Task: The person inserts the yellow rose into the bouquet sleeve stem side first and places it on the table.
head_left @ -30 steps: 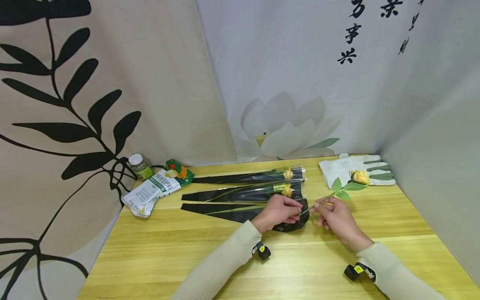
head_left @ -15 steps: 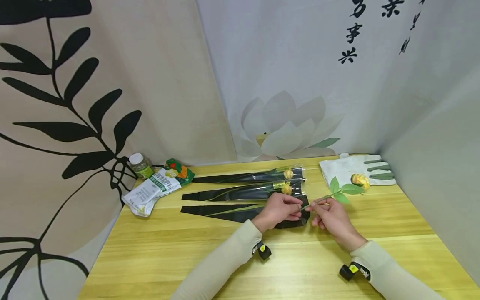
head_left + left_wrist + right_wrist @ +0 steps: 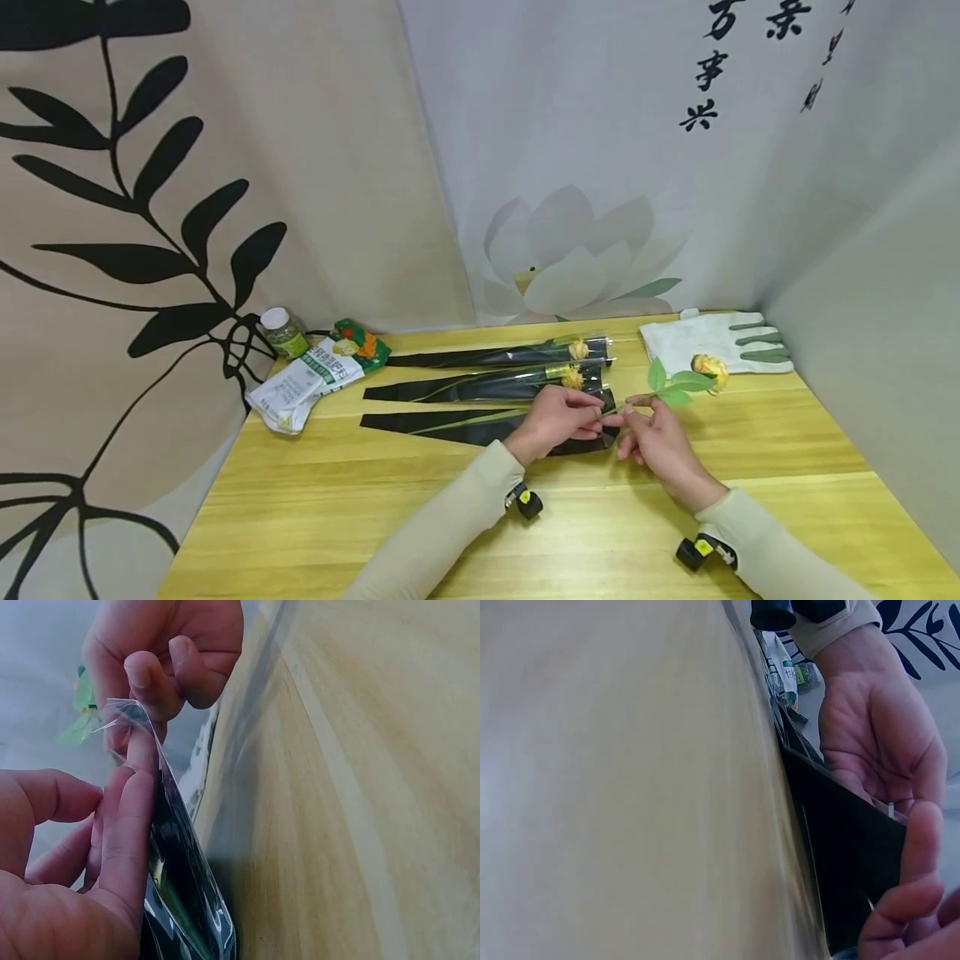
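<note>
My left hand point(image 3: 558, 423) pinches the mouth of the lowest black flower sleeve point(image 3: 450, 425), which has a clear plastic front point(image 3: 191, 855). The thumb and fingers of my right hand point(image 3: 663, 450) hold the stem of a yellow rose just outside that mouth. Its bloom point(image 3: 708, 372) and green leaves point(image 3: 682, 385) stick out to the right, while the lower stem point(image 3: 480, 419) shows inside the sleeve. Close up in the left wrist view, the right fingers point(image 3: 154, 682) reach right to the sleeve's opening. The right wrist view shows the sleeve's black back point(image 3: 847, 840) between both hands.
Two wrapped yellow roses, one in a middle sleeve point(image 3: 480, 387) and one in a back sleeve point(image 3: 487, 355), lie behind. A white glove point(image 3: 682, 337) with green fingers lies back right. At back left are a fertilizer bag point(image 3: 322, 371) and a white-capped jar point(image 3: 283, 333).
My right hand has moved left toward my left hand, and the rose has slid further into the sleeve, its bloom shifting slightly left and down. My left hand stays in place.
</note>
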Tool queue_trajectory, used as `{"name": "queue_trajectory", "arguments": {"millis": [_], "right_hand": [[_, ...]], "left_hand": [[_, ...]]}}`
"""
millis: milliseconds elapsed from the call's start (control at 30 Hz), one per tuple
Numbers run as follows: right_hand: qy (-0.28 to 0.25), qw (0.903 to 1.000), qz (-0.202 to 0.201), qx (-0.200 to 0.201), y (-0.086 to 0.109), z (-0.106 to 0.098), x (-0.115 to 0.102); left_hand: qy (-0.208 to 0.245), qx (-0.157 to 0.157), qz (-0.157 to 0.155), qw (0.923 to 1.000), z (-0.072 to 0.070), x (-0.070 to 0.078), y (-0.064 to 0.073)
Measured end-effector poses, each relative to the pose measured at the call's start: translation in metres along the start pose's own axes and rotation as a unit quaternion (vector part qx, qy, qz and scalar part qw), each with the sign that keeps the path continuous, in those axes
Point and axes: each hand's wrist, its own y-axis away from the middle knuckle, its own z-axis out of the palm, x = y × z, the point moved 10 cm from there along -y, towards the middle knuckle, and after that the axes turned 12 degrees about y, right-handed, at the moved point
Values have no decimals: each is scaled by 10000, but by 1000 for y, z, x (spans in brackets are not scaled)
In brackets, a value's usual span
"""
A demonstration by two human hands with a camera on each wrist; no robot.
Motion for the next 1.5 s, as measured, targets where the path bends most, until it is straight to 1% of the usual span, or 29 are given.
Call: {"name": "queue_trajectory", "arguments": {"millis": [100,200,300,400,500,733,833,1067,1400,1500], "right_hand": [[-113,9998,-41,136,1,-3,0],[-420,9981,48,456,2,-10,0],[-815,9934,156,792,2,-17,2],[-984,9901,235,971,3,-23,4],[-1068,9881,297,1069,3,-27,6],[-1395,9816,34,1307,4,-34,5],[-1380,9817,15,1314,4,-35,5],[-1063,9874,164,1161,4,-29,8],[-1036,9884,171,1101,2,-22,11],[-910,9905,182,1014,2,-20,10]], "left_hand": [[-3,10,18,10000,-2,1,0],[12,-2,6,10000,-2,1,-1],[42,-13,-23,10000,-2,1,0],[36,7,-33,10000,-3,0,0],[34,25,-46,10000,-5,-1,0],[116,-4,-14,9999,-6,-3,-2],[111,-33,-21,9999,-6,-3,-2],[-57,-28,60,10000,-5,2,-1],[68,-4,34,10000,-1,5,-2],[57,-10,32,10000,0,5,-2]]}}
